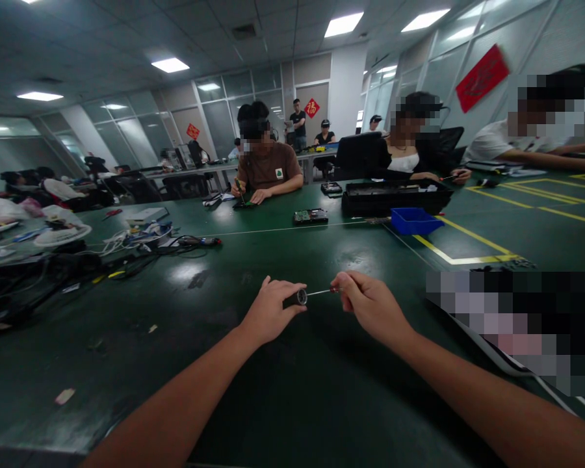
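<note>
Above the green tabletop (273,403), near the middle of the head view, we have the dark cylinder (298,298), ringed end facing three o'clock! At its nine, our left hand (272,307) pinches it, thumb below, fingers above; at its three, our right hand (370,302) curls tight round a thin-shafted tool (318,292), tip towards nine, contact unclear. We reckon the cylinder light, stiff, maybe slippery: best gripped by its sides, behind the ring.

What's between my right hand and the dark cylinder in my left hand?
In the head view, a thin screwdriver-like metal shaft, held in your right hand, points across the gap toward the dark cylinder.
</note>
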Tool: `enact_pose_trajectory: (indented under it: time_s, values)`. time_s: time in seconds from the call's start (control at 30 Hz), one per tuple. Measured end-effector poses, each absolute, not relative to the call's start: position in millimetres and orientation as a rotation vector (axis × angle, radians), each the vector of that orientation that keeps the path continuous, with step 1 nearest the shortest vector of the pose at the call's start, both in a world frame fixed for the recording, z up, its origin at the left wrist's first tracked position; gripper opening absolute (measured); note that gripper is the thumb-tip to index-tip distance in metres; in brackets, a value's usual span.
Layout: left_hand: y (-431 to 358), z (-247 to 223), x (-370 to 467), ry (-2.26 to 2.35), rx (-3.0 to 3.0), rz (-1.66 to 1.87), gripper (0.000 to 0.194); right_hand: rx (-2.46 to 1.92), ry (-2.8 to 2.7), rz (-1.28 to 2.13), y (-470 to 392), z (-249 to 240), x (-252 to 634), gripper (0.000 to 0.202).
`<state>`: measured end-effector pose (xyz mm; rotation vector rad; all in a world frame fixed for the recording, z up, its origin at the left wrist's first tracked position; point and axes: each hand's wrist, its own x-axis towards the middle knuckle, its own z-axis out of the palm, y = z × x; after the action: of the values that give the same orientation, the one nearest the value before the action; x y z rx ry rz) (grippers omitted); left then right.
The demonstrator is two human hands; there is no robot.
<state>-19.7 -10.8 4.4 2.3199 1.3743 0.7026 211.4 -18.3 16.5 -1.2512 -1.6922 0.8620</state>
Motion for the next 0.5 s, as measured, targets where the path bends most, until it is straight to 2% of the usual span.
enact_pose_trajectory:
  time_s: [0.27,0.43,0.5]
  values:
    - [-9.9,2.7,-20.3,1.383,2.319,0.716,0.041,-1.210,-1.717,0.789,-18.6,14.6,209.3,0.025]
    - [-9.2,1.4,-20.0,1.379,2.326,0.707,0.040,-1.257,-1.709,0.793,-18.5,14.8,209.8,0.032]
    - [-9.2,1.4,-19.9,1.379,2.324,0.701,0.041,-1.228,-1.654,0.817,-17.1,11.9,209.6,0.026]
